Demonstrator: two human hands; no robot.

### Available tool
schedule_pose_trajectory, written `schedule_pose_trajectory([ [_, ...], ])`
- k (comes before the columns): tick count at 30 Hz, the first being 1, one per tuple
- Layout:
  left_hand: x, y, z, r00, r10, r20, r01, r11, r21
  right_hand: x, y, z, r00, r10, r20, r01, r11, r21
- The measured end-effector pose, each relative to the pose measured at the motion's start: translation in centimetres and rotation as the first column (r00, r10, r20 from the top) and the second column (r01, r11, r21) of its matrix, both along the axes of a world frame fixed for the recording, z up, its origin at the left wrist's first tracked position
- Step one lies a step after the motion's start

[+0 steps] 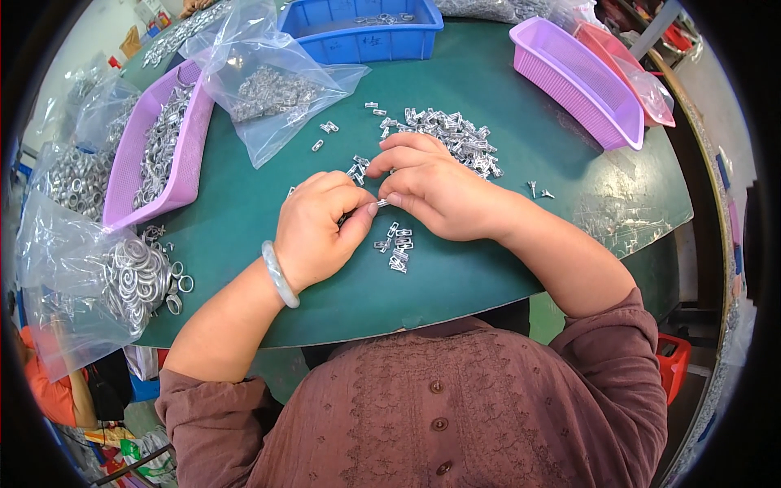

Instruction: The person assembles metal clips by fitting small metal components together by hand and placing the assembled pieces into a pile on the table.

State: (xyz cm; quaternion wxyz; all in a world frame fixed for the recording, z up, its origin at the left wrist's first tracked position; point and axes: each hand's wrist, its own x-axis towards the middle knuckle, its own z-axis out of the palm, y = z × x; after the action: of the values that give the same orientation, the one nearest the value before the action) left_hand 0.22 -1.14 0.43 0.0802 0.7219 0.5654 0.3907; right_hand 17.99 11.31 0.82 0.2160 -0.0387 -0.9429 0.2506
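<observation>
At the far left, a clear bag [122,285] filled with grey metal rings is laid at the edge of the green bench [325,313], with some rings spilled beside its mouth. Beyond it, a purple basket [195,142] is filled with metal parts. To its right, a second clear bag [277,89] is seen, with a heap of small parts inside it, and a blue bin [366,47] is set at the back, with a few parts in it.

Near the middle, the left hand [321,224], with a pale bracelet [279,275] worn at its wrist, is closed with thumb and forefinger on a small silver metal piece [382,202]. The piece is held just above the bench, its other end pinched by the fingertips of the right hand [435,191]. A small group of similar pieces [399,244] is scattered on the near side of the hands, and a larger pile [460,134] is heaped beyond the right hand.

Farther right, two loose parts [540,191] are left near a worn patch, and another purple basket [569,89] is placed beside a red tray [614,61].
</observation>
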Motion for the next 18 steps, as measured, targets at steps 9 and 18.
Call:
schedule_pose_trajectory([
  [9, -0.2, 0.0, 0.0, 0.993, -0.036, 0.11, 0.044, 0.997, -0.062, 0.3, 0.4, 0.3, 1.0, -0.004, -0.003, 0.004, 0.999, -0.046],
  [18, -1.8, 0.3, 0.7, 0.996, -0.043, 0.083, 0.048, 0.997, -0.058, 0.5, 0.5, 0.9, 0.998, 0.053, -0.027, -0.053, 0.998, 0.016],
])
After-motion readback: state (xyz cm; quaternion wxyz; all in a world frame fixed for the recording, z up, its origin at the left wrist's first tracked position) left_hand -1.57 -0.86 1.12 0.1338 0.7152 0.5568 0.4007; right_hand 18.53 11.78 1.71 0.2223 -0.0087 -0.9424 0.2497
